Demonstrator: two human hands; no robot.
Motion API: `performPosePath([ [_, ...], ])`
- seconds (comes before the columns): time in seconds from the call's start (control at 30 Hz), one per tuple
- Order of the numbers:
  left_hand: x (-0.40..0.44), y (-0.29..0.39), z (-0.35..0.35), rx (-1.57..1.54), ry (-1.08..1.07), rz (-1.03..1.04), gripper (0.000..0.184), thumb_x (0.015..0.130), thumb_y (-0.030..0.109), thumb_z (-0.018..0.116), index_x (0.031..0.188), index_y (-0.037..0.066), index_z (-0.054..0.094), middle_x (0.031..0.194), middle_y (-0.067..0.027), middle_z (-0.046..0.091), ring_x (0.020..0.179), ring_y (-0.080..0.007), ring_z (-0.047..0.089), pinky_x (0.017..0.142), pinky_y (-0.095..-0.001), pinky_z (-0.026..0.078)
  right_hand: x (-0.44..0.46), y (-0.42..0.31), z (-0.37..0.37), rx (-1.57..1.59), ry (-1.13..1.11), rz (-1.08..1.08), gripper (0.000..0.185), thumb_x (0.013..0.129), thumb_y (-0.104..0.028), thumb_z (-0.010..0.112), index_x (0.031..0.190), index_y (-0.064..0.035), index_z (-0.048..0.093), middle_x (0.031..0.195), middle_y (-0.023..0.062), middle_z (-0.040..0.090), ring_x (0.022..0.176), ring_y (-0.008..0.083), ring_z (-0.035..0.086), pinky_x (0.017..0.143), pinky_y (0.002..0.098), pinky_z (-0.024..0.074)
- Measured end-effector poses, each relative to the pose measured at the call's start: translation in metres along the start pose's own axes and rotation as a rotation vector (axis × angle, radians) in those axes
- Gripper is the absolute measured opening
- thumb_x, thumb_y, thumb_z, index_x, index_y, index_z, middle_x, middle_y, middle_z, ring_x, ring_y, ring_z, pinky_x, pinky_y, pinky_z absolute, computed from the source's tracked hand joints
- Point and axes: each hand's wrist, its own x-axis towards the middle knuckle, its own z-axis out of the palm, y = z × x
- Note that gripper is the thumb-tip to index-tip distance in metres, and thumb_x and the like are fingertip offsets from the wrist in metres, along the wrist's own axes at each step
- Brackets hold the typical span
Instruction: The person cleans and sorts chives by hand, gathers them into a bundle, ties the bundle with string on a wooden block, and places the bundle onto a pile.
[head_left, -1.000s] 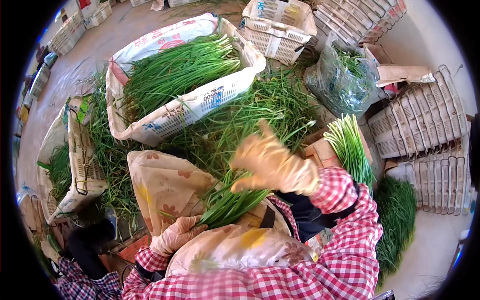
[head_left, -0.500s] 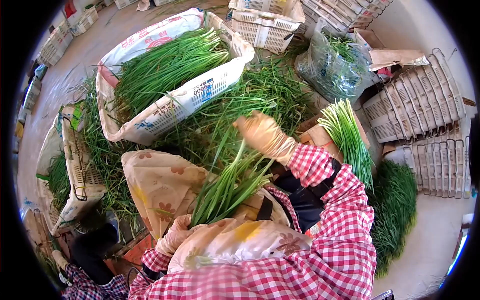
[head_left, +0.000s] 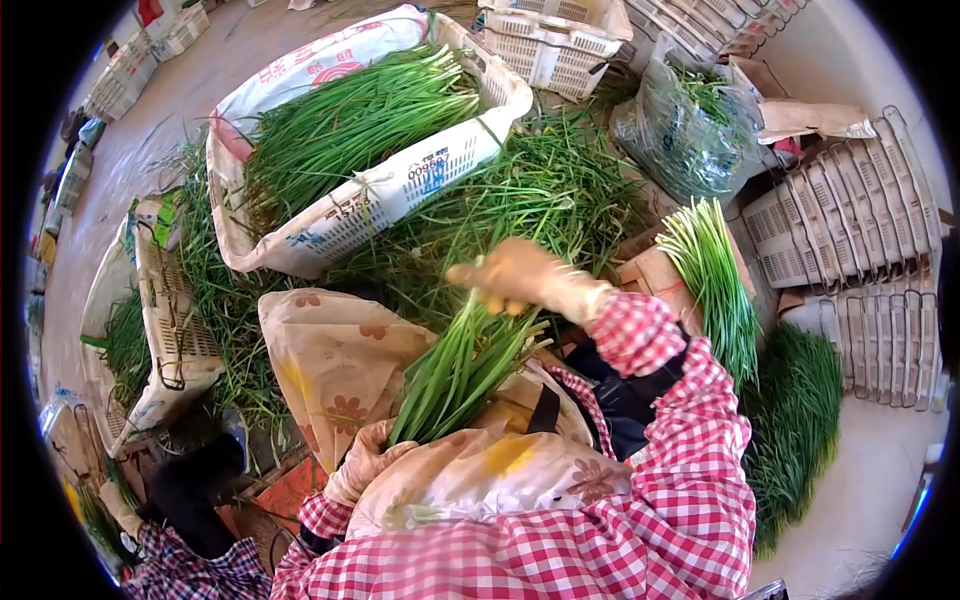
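My left hand (head_left: pixel 370 460), in a pale glove, is closed round the lower end of a bunch of long green stalks (head_left: pixel 452 385) over my floral apron (head_left: pixel 345 355). The bunch slants up and to the right, its pale ends near my other hand. My right hand (head_left: pixel 515 280), in a tan glove, is just above those pale ends, somewhat blurred. Its index finger points left while the other fingers curl downward; whether they grip any stalk cannot be made out. Loose green leaves (head_left: pixel 570 200) lie heaped beyond both hands.
A white crate (head_left: pixel 370 215) full of stalks stands ahead. A neat bundle (head_left: pixel 712 285) rests on a cardboard box (head_left: pixel 665 280) at right, near a plastic bag (head_left: pixel 690 140) and stacked crates (head_left: pixel 845 220). Another crate (head_left: pixel 170 330) stands left; a co-worker's sleeve (head_left: pixel 190 565) shows lower left.
Over the last second, the bunch in my left hand has tilted more upright. My right hand has gone from spread fingers to partly curled ones at the bunch's pale ends.
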Motion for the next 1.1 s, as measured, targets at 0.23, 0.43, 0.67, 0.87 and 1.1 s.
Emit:
performPosePath([
  [0.23, 0.015, -0.002, -0.008, -0.658, -0.114, -0.126, 0.053, 0.074, 0.027, 0.075, 0.115, 0.0, 0.056, 0.105, -0.0059, 0.063, 0.095, -0.0135, 0.058, 0.083, -0.0302, 0.047, 0.026, -0.027, -0.036, -0.07, 0.721, -0.407, 0.021, 0.09, -0.025, 0.056, 0.086, -0.0067, 0.066, 0.07, 0.0052, 0.063, 0.051, 0.0118, 0.055, 0.047, 0.0229, 0.0498],
  [0.43, 0.009, -0.016, -0.013, -0.486, 0.056, 0.094, 0.053, 0.073, 0.026, 0.075, 0.115, 0.0, 0.056, 0.105, -0.0063, 0.064, 0.095, -0.015, 0.059, 0.084, -0.0309, 0.047, -0.027, 0.007, -0.17, 0.156, 1.583, -1.108, 0.025, 0.095, -0.021, 0.047, 0.09, -0.0017, 0.062, 0.083, 0.0079, 0.064, 0.074, 0.0101, 0.061, 0.062, 0.0216, 0.0536],
  [0.67, 0.001, -0.006, -0.014, -0.397, 0.134, 0.116, 0.048, 0.072, 0.014, 0.077, 0.114, 0.001, 0.058, 0.109, -0.0075, 0.063, 0.097, -0.0164, 0.06, 0.087, -0.0331, 0.048, 0.01, -0.003, -0.026, 0.158, 0.367, -0.208, 0.033, 0.081, -0.039, 0.068, 0.082, -0.0063, 0.07, 0.099, 0.0113, 0.068, 0.088, 0.0208, 0.064, 0.082, 0.0297, 0.0502],
  [0.87, 0.002, -0.001, -0.013, -0.456, 0.155, 0.122, 0.039, 0.075, 0.006, 0.073, 0.112, 0.003, 0.061, 0.107, -0.0083, 0.065, 0.094, -0.0174, 0.062, 0.085, -0.0341, 0.05, 0.014, -0.008, -0.017, 0.554, 0.117, -0.137, 0.03, 0.08, -0.029, 0.072, 0.092, -0.0016, 0.068, 0.079, 0.0066, 0.068, 0.072, 0.0094, 0.057, 0.064, 0.0249, 0.0479],
  [1.1, 0.002, 0.001, -0.01, -0.331, 0.156, 0.068, 0.036, 0.076, 0.0, 0.071, 0.11, 0.004, 0.062, 0.107, -0.0088, 0.065, 0.094, -0.016, 0.062, 0.083, -0.0308, 0.052, -0.021, 0.0, -0.024, -0.329, 0.403, -0.752, 0.023, 0.079, -0.025, 0.07, 0.096, -0.0089, 0.068, 0.105, 0.0084, 0.062, 0.091, 0.0194, 0.06, 0.079, 0.0301, 0.0506],
])
